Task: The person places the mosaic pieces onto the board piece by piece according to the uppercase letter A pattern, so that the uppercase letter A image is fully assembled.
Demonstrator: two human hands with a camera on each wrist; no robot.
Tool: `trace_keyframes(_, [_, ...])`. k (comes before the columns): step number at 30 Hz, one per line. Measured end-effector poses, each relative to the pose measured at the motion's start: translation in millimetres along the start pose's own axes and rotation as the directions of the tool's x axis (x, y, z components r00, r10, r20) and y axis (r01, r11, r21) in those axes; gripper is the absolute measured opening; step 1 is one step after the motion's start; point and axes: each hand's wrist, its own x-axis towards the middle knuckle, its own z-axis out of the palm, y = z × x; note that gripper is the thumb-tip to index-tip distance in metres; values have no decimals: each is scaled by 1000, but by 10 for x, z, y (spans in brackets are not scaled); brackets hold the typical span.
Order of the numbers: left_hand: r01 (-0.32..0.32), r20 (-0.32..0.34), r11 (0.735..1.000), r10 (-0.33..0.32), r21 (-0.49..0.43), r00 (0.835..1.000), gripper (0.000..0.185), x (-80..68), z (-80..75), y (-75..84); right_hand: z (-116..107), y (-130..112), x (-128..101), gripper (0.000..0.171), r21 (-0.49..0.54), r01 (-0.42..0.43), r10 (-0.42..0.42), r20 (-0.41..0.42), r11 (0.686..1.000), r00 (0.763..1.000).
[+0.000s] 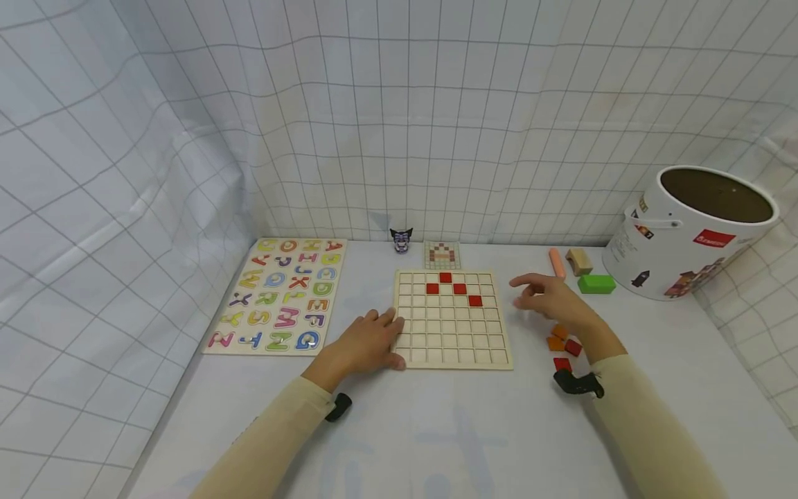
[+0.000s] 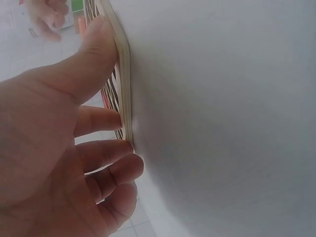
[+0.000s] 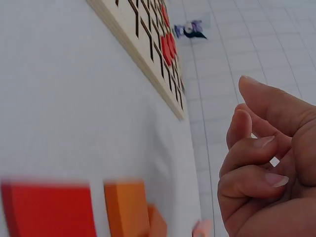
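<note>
A wooden grid board (image 1: 449, 339) lies in the middle of the table, with several red square tiles (image 1: 476, 301) set in cells of its upper part. My left hand (image 1: 368, 343) rests against the board's left edge. In the left wrist view, its thumb and fingers (image 2: 98, 118) touch the rim. Just off the board's right side hovers my right hand (image 1: 545, 296). Its index finger and thumb stand apart, its other fingers are loosely curled, and nothing is held. Below it on the table are orange tiles (image 1: 555, 344) and red tiles (image 1: 562, 364), partly overlapping.
Behind the board lie a small pattern card (image 1: 442, 256) and a purple-black figurine (image 1: 402, 240). An alphabet puzzle (image 1: 274, 298) is at left. At right stand a white bucket (image 1: 648, 249), a green block (image 1: 596, 284), a wooden arch block (image 1: 579, 262) and an orange-pink stick (image 1: 557, 263).
</note>
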Motion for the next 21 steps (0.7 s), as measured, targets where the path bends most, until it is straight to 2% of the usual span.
trace_keyframes(4, [0,-1,1000,0,5,1000,86,4,-11,8,-413,262,-345,52,-2,-18,18,-48,1000,999])
trace_keyframes(10, [-3,-8,1000,3,6,1000,86,4,-10,2,-848,722,-695,57,-142,-79,64,-102,987,993])
trace_keyframes(15, [-2,-1,1000,2,9,1000,86,7,8,-4,-936,953,-803,56,-199,-91,78,-72,976,994])
trace_keyframes(21, [-1,0,1000,1,7,1000,87,17,23,-6,-876,967,-772,55,-220,-64,58,-34,973,998])
